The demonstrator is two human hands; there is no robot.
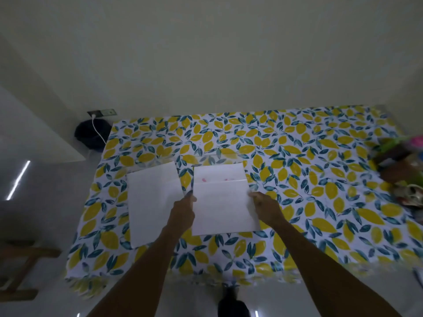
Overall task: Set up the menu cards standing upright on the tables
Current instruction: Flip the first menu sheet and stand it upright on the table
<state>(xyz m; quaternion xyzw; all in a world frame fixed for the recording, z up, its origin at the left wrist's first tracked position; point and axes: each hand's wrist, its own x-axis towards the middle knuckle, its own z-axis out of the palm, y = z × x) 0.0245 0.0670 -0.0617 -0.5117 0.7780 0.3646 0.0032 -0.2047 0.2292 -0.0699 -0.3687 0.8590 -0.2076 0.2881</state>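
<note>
Two white menu cards lie on a table [297,202] covered with a lemon-print cloth. The right card [224,209] is folded, with faint pink marks near its crease. My left hand [183,208] pinches its left edge and my right hand [263,203] pinches its right edge. The left card [153,202] lies flat beside it, untouched. Both of my forearms reach in from the near edge of the table.
A pile of colourful objects [402,165] sits at the table's right edge. A dark bin [91,133] stands by the wall under a socket with a white cable. Wooden furniture [20,271] stands on the floor at left. The wall runs behind the table.
</note>
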